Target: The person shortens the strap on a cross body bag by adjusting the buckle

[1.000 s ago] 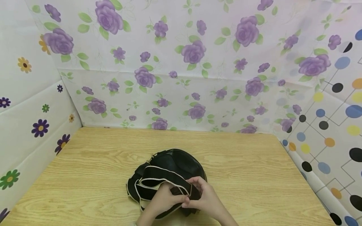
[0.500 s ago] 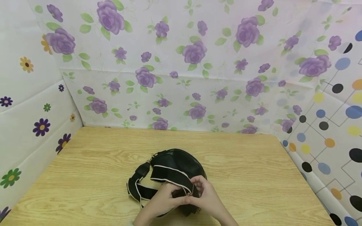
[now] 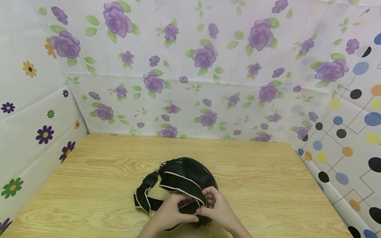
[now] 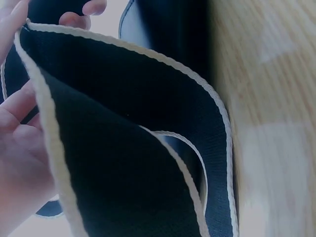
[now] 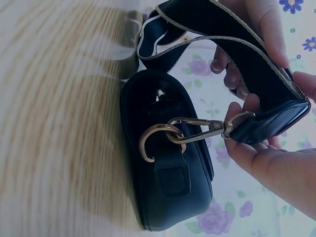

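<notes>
no legible text, labels, brands, numbers or signs

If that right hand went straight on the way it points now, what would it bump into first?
The right hand would first meet the strap, which it holds. Just beyond, the bag looks next in line, though depth is hard to judge from here.
</notes>
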A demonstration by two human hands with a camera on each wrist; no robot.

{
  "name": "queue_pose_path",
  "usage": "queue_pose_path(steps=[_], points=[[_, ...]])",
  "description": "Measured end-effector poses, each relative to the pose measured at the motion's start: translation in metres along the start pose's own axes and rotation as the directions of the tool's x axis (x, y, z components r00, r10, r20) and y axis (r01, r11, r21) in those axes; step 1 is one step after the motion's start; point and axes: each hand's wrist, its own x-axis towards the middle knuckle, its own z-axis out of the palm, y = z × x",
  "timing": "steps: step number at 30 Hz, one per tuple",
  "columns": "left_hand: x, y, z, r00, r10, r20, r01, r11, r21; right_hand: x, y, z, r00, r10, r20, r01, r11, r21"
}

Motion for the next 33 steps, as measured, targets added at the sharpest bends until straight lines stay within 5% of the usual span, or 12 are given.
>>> queue_pose_path(steps=[12,16,21,33], points=[[-0.004,-0.002,-0.004,0.999,-0.038,-0.031,0.038,0.999,0.007,0.0,0.004,-0.006,0.998,-0.013,0.06,0.011,0.999,0.041],[-0.004,-0.003,-0.005,0.999,-0.047,0.016,0.049,0.99,-0.129,0.001,0.005,-0.008,0.996,-0.026,0.082,0.018,0.996,0.092],[-0.002,-0.007,-0.008,0.994,-0.011,0.109,0.044,0.95,-0.309,0.0,0.006,-0.011,0.994,-0.04,0.102,0.024,0.989,0.144],[0.001,-0.011,-0.011,0.975,0.12,0.187,-0.029,0.903,-0.428,-0.001,0.011,-0.015,0.968,-0.122,0.222,0.075,0.975,0.21]])
